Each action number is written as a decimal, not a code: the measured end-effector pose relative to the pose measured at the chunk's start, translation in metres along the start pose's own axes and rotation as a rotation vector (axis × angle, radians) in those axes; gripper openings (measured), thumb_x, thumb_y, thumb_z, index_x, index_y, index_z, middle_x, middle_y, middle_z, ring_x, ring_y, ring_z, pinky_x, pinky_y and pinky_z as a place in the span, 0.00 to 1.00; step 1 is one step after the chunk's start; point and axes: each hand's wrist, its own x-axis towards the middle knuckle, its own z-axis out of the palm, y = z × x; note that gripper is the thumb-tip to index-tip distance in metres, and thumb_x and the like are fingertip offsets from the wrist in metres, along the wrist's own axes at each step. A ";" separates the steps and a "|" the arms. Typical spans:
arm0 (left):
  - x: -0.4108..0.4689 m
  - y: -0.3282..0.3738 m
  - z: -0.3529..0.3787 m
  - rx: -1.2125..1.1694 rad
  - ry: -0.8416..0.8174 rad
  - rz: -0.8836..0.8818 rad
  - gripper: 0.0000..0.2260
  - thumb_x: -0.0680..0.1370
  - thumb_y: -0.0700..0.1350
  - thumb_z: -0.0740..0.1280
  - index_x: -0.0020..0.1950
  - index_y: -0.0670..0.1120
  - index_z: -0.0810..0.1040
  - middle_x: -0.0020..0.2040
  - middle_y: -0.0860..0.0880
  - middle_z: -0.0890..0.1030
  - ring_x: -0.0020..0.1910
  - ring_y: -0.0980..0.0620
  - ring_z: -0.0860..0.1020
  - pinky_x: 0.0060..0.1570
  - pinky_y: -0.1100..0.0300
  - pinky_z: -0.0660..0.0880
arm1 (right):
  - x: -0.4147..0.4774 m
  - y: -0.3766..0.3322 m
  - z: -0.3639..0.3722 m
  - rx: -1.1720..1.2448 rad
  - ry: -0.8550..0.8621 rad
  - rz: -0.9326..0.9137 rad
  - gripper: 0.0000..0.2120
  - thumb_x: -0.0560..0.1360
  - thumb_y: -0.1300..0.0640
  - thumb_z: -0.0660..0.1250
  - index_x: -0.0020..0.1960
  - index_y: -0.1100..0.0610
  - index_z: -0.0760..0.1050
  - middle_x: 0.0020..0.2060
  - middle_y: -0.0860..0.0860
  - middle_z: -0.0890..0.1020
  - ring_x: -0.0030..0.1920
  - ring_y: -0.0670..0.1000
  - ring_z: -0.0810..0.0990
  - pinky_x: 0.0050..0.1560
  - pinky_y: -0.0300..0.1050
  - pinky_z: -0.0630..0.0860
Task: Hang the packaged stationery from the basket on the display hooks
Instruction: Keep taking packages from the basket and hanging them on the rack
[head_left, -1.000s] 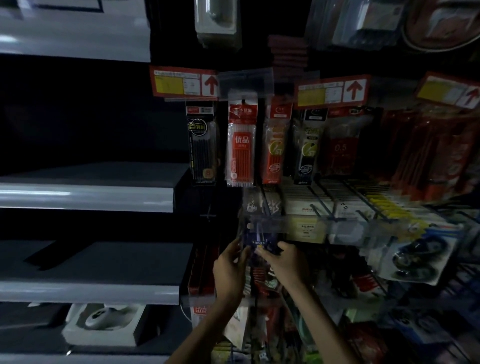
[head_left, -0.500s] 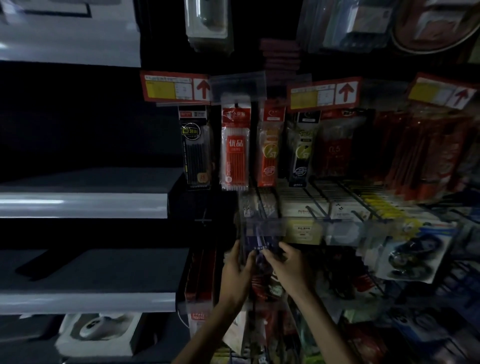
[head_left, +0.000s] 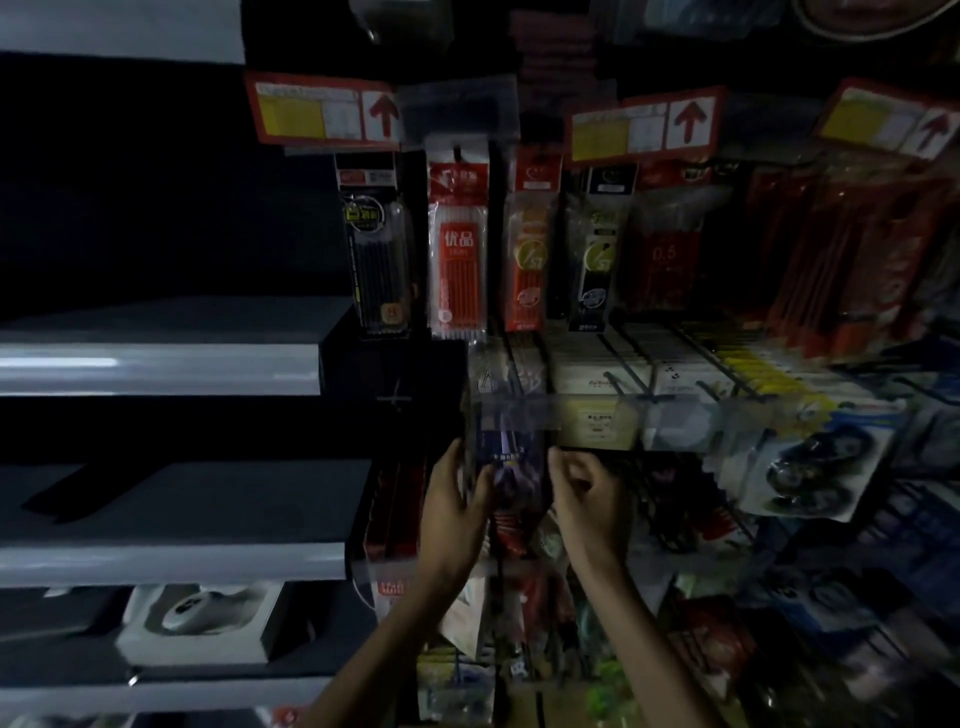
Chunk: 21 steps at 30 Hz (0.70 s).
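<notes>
A blue packaged stationery item (head_left: 508, 460) stands upright between my hands, in front of the lower row of display hooks (head_left: 631, 376). Its top reaches the clear price-label strip (head_left: 675, 421) at the hook tips. My left hand (head_left: 454, 512) holds the pack's left edge, with the thumb over its front. Curled fingers of my right hand (head_left: 589, 499) pinch its right edge. The dim light and blur hide the pack's hang hole and the hook behind it. No basket is in view.
Refill packs (head_left: 457, 249) hang on the upper hooks under red arrow tags (head_left: 322, 111). White boxes (head_left: 597, 364) and correction-tape packs (head_left: 810, 467) fill the hooks to the right. Grey shelves (head_left: 156, 364) lie to the left, and a boxed white device (head_left: 197, 618) sits on the lowest one.
Both hands have lifted the blue pack slightly toward the label strip. My right fingers have slid from the pack's front to its right edge.
</notes>
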 end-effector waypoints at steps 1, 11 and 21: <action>-0.006 0.006 -0.005 0.057 0.032 0.044 0.29 0.83 0.60 0.67 0.81 0.53 0.66 0.78 0.54 0.70 0.75 0.59 0.69 0.73 0.57 0.69 | -0.005 -0.001 -0.005 0.087 0.053 0.007 0.16 0.81 0.40 0.66 0.52 0.52 0.83 0.43 0.44 0.85 0.39 0.37 0.83 0.35 0.32 0.76; -0.078 0.048 -0.038 0.173 -0.325 0.231 0.19 0.83 0.61 0.65 0.72 0.57 0.75 0.68 0.59 0.73 0.68 0.62 0.74 0.63 0.60 0.75 | -0.010 -0.014 -0.027 1.010 0.005 0.555 0.18 0.84 0.48 0.59 0.40 0.57 0.74 0.26 0.47 0.71 0.22 0.44 0.66 0.23 0.36 0.62; -0.097 0.046 -0.053 0.651 -0.249 0.710 0.13 0.82 0.44 0.68 0.66 0.51 0.79 0.58 0.52 0.80 0.51 0.48 0.82 0.37 0.53 0.79 | -0.038 -0.022 -0.024 1.229 0.025 0.625 0.16 0.82 0.53 0.55 0.36 0.55 0.69 0.25 0.49 0.67 0.21 0.48 0.64 0.25 0.37 0.62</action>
